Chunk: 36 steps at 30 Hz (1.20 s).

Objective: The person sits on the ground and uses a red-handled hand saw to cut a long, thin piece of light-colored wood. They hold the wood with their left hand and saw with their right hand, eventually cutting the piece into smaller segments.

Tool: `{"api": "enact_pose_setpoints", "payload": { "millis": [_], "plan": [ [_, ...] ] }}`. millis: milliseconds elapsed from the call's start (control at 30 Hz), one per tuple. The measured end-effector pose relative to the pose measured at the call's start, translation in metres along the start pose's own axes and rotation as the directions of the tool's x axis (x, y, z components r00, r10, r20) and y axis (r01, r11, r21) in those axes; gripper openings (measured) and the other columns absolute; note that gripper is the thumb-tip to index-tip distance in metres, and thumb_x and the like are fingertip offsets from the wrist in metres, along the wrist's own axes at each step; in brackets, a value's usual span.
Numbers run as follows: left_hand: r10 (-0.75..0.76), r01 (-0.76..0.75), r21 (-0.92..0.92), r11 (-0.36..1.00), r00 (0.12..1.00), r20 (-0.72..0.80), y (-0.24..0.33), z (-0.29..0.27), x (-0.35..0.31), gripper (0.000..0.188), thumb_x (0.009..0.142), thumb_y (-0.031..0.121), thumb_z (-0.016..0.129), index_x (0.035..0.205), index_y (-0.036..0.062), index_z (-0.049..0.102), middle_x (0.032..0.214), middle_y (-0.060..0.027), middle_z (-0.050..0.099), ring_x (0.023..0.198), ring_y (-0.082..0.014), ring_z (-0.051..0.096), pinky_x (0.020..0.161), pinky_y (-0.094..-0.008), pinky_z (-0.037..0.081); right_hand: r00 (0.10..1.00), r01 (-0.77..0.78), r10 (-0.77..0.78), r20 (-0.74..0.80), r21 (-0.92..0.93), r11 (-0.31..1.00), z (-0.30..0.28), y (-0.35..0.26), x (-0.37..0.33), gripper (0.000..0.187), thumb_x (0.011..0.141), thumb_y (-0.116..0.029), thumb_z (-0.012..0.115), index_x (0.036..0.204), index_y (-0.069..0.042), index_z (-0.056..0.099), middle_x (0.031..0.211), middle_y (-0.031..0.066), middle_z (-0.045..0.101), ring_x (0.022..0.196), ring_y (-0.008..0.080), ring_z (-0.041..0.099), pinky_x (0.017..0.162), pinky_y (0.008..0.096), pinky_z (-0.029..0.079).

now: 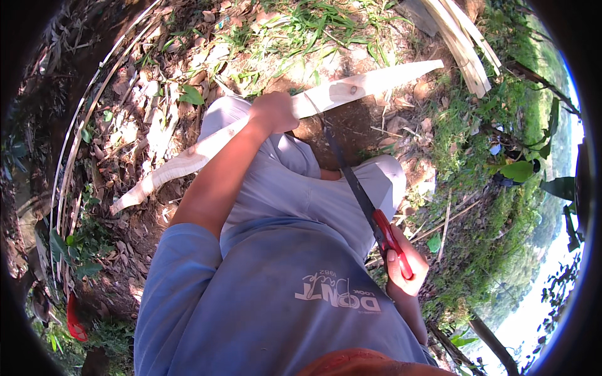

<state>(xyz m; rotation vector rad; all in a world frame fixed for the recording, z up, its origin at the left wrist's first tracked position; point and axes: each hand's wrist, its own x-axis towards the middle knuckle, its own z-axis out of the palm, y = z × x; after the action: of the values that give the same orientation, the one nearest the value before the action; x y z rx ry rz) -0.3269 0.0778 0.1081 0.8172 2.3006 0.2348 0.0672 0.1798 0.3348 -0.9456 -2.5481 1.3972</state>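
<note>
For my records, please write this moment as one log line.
left hand: holds board | right hand: holds saw by red handle | blade: meets board | ground: leaves, grass

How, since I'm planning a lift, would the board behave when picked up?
The board is probably stiff, being solid-looking wood with a knot. Its length could make it swing if gripped near one end. Looking flat, it seems unlikely to roll.

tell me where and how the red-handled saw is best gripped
Probably by its red handle, coming from the person's right: the handle end points down and right, into the right hand, while the dark blade slants up and left toward the pale plank, so this side avoids the blade.
</note>
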Motion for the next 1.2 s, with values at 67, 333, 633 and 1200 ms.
{"api": "enact_pose_setpoints", "payload": {
  "millis": [67, 333, 633, 1200],
  "plan": [
    [0.001, -0.001, -0.010, 1.000, 1.000, 0.005, 0.000, -0.003, 0.001, 0.037, 0.076, 0.028, 0.072, 0.104, 0.0053, 0.082, 0.107, -0.0197, 0.081, 0.103, -0.0357, 0.079, 0.093, -0.0443, 0.063, 0.999, -0.021, 0.021, -0.036, 0.018, 1.000, 0.001, -0.001, 0.005, 0.044, 0.107, -0.013, 0.070, 0.145, 0.008, 0.065, 0.116, 0.0178, 0.080, 0.099, 0.0128, 0.073, 0.093, 0.0274, 0.056],
    [-0.001, 0.001, -0.040, 0.999, 1.000, 0.006, -0.001, -0.003, 0.003, 0.038, 0.076, 0.028, 0.072, 0.103, 0.0028, 0.081, 0.104, -0.0206, 0.081, 0.101, -0.0369, 0.080, 0.093, -0.0451, 0.063, 0.997, -0.051, 0.051, -0.057, -0.008, 0.999, -0.008, 0.004, 0.012, 0.043, 0.105, -0.014, 0.068, 0.144, 0.004, 0.068, 0.092, 0.0134, 0.081, 0.072, 0.0108, 0.069, 0.074, 0.0261, 0.055],
    [0.009, -0.008, -0.085, 0.996, 1.000, 0.008, -0.002, -0.005, 0.003, 0.041, 0.074, 0.030, 0.073, 0.104, 0.0013, 0.080, 0.104, -0.0224, 0.080, 0.102, -0.0387, 0.079, 0.094, -0.0467, 0.062, 0.994, -0.026, 0.031, -0.104, 0.047, 0.999, 0.002, 0.011, 0.009, 0.046, 0.107, -0.019, 0.069, 0.146, 0.006, 0.066, 0.101, 0.0125, 0.080, 0.083, 0.0114, 0.069, 0.080, 0.0261, 0.055],
    [0.009, -0.007, -0.090, 0.996, 1.000, 0.017, -0.005, -0.001, 0.006, 0.051, 0.074, 0.033, 0.076, 0.113, 0.0003, 0.079, 0.112, -0.0245, 0.079, 0.107, -0.0389, 0.078, 0.097, -0.0468, 0.061, 0.979, 0.200, -0.201, -0.034, -0.031, 0.979, 0.090, 0.047, 0.072, 0.046, 0.102, -0.003, 0.067, 0.148, 0.001, 0.065, 0.119, 0.0235, 0.080, 0.102, 0.0248, 0.081, 0.089, 0.0334, 0.060]
  ]
}}
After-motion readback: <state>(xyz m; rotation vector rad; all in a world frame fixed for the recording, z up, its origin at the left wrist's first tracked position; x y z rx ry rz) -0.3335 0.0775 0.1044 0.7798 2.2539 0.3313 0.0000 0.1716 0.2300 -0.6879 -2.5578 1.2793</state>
